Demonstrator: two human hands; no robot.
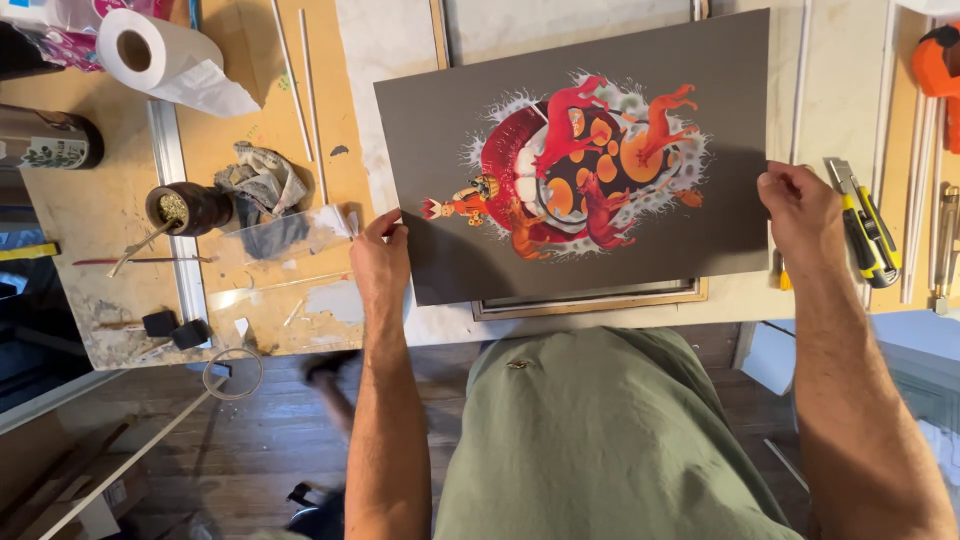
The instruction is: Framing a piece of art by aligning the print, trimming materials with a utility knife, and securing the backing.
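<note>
A grey print (440,130) with a red and orange illustration in its middle is held flat above the workbench. My left hand (380,262) pinches its left edge and my right hand (800,215) grips its right edge. Under the print's near edge a wooden picture frame (590,300) shows on the bench. I wear a green shirt.
A yellow and black utility knife (862,225) lies right of my right hand. On the left stand a paper towel roll (150,50), a dark cup with a metal straw (185,208), a crumpled rag (262,180) and thin white strips (300,80). An orange tool (938,65) is far right.
</note>
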